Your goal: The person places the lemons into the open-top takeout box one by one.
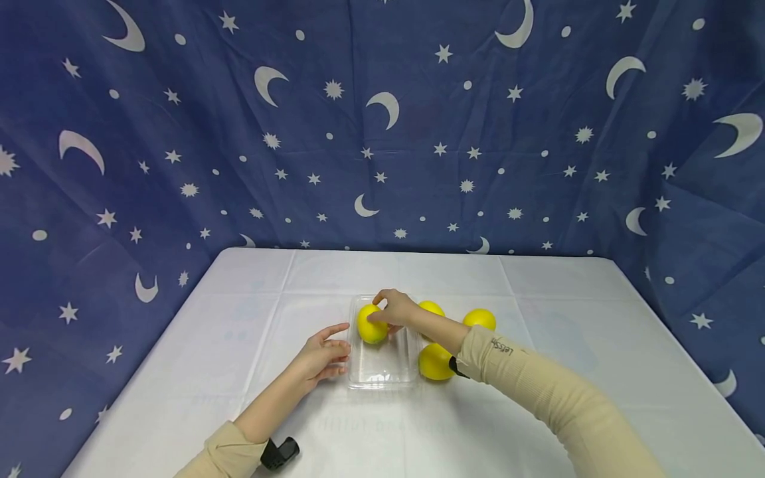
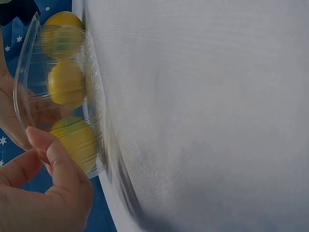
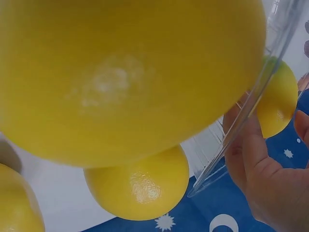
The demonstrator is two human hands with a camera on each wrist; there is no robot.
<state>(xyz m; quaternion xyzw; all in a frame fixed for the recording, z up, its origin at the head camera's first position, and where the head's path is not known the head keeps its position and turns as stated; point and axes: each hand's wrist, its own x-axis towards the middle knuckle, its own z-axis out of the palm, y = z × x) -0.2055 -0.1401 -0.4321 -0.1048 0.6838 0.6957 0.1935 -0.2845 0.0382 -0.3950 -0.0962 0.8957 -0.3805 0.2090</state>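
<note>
A clear plastic container (image 1: pixel 382 378) stands on the table. My right hand (image 1: pixel 397 309) reaches in over it and holds a yellow lemon (image 1: pixel 372 325) at its far left corner, thumb and fingers around the fruit. The right wrist view shows this lemon (image 3: pixel 280 104) beyond the container wall (image 3: pixel 227 140), by my right hand (image 3: pixel 270 179). My left hand (image 1: pixel 323 358) is at the container's left side, fingers spread and fingertips right at the rim. In the left wrist view, the left hand's thumb and forefinger (image 2: pixel 60 164) lie close together beside the container (image 2: pixel 94 96).
Right of the container lie more lemons: one near its side (image 1: pixel 436 362), one behind the right forearm (image 1: pixel 431 307) and one farther right (image 1: pixel 480 318). A white cloth covers the table (image 1: pixel 197 372). Behind it hangs a blue curtain (image 1: pixel 418 212) with moons and stars.
</note>
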